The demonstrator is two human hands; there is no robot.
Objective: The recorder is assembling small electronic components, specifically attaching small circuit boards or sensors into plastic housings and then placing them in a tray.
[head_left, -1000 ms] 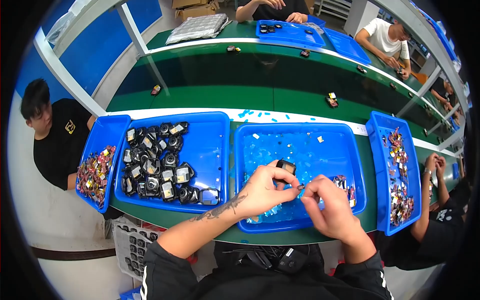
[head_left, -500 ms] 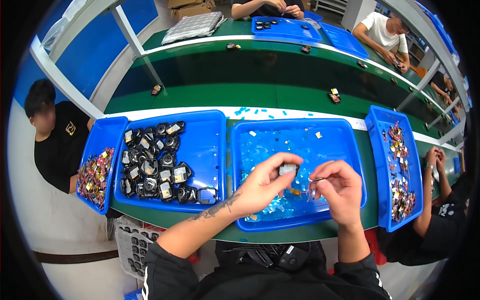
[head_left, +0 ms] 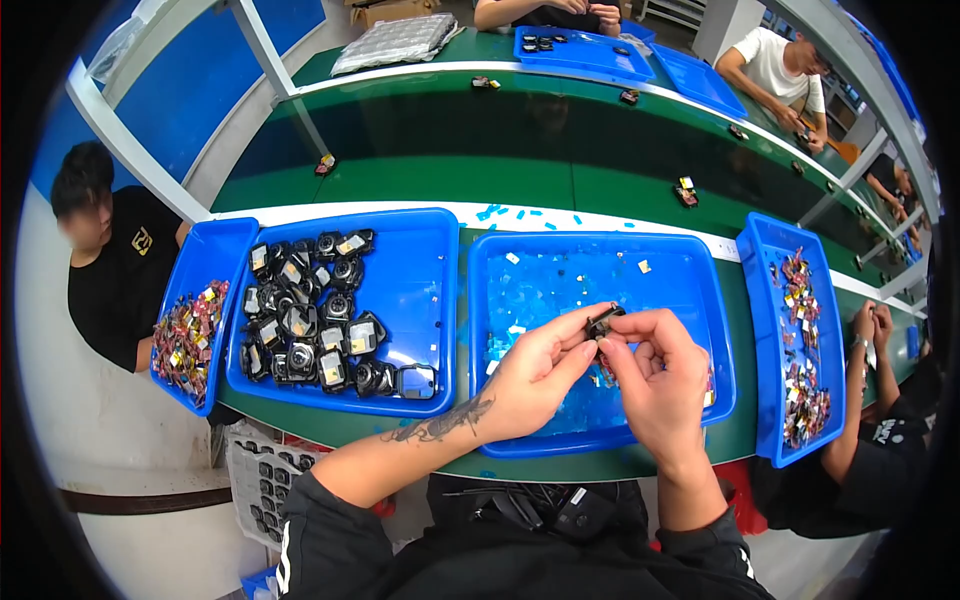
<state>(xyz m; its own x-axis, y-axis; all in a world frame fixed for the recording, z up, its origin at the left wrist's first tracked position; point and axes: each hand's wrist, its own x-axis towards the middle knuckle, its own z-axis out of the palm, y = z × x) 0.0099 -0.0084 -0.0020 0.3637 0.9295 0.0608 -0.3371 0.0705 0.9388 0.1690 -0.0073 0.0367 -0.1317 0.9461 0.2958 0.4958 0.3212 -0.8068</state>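
Above a blue tray (head_left: 700, 300) scattered with bluish film scraps, both my hands meet at a small black watch case (head_left: 604, 321). My left hand (head_left: 530, 380) grips the case from its left side between thumb and fingers. On the other side, my right hand (head_left: 668, 385) is closed in a pinch, thumb and forefinger at the lower edge of the case. Its remaining fingers are curled. Small reddish bits show just below the pinch, too small to make out. My fingers cover much of the case.
Left of my hands, a blue tray (head_left: 405, 270) holds several black watch cases (head_left: 300, 322). Narrower blue trays at far left (head_left: 228, 240) and right (head_left: 768, 350) contain small red and yellow parts. Beyond lies a green work surface (head_left: 480, 180); co-workers sit left, right and opposite.
My hands have come together: the right moved left to the watch case in my left hand. The small wired part that hung at my right fingers is no longer plainly visible.
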